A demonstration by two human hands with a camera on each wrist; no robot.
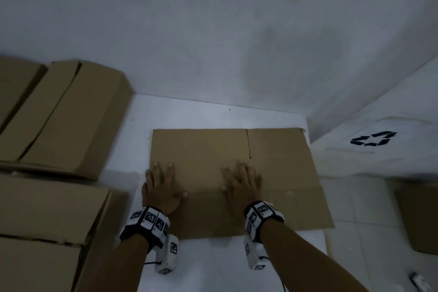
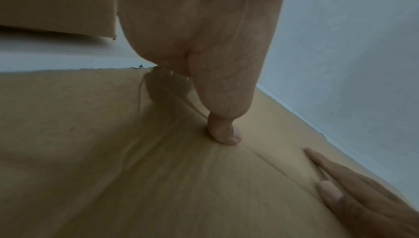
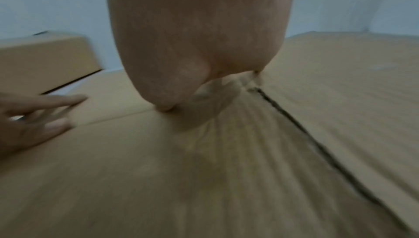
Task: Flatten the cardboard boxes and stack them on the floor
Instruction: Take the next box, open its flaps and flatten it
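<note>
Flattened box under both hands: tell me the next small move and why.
Probably lift both palms off and turn to the boxes still assembled on the left. The flattened cardboard box already lies flat on the white floor, with the left hand and right hand spread open on it, so little pressing seems left.

The left edge cuts off three brown cardboard boxes [image 1: 47, 232]; a brown cardboard piece [image 1: 422, 216] runs off right.

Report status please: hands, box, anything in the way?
Left hand and right hand open, pressing flattened box on floor. Unflattened boxes at left, apart. Nothing blocking.
</note>
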